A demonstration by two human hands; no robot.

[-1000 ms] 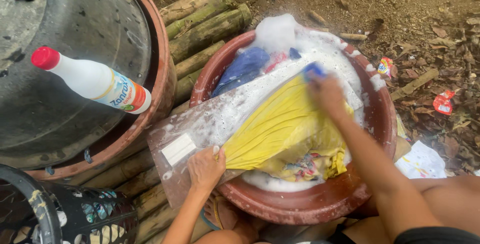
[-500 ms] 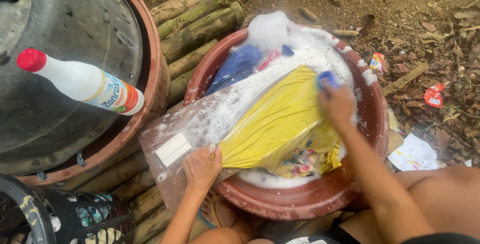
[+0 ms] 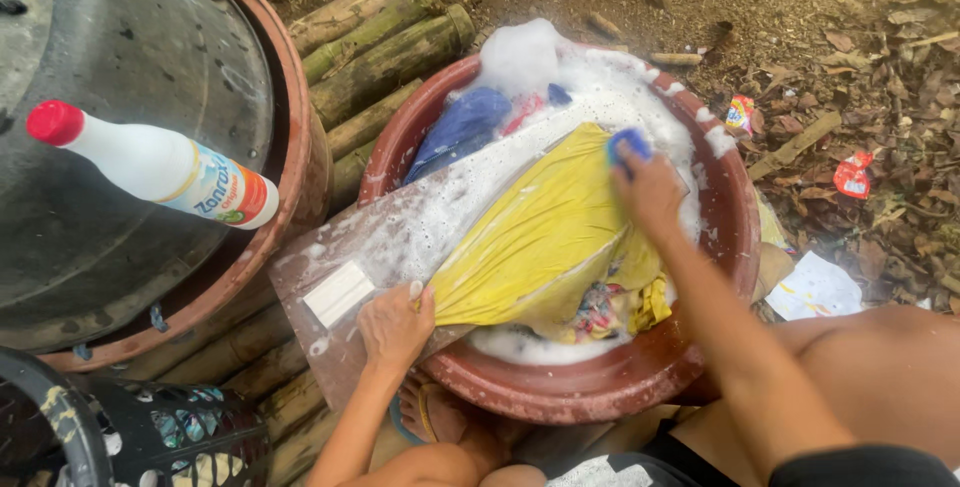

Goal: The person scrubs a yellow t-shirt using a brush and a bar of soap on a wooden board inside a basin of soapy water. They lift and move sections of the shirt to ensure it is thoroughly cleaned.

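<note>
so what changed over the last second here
The right hand slid the blue brush down the yellow cloth toward the person, then back up to its far end. The left hand stayed clamped on the cloth's near end on the board. Soap bar, basin and bottle unchanged.

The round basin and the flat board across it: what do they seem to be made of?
The basin looks like moulded plastic: a smooth, uniform reddish-brown rim with a dull sheen. The board seems to be wood, flat, brownish and wet, with foam on it, though the suds hide any grain.
</note>
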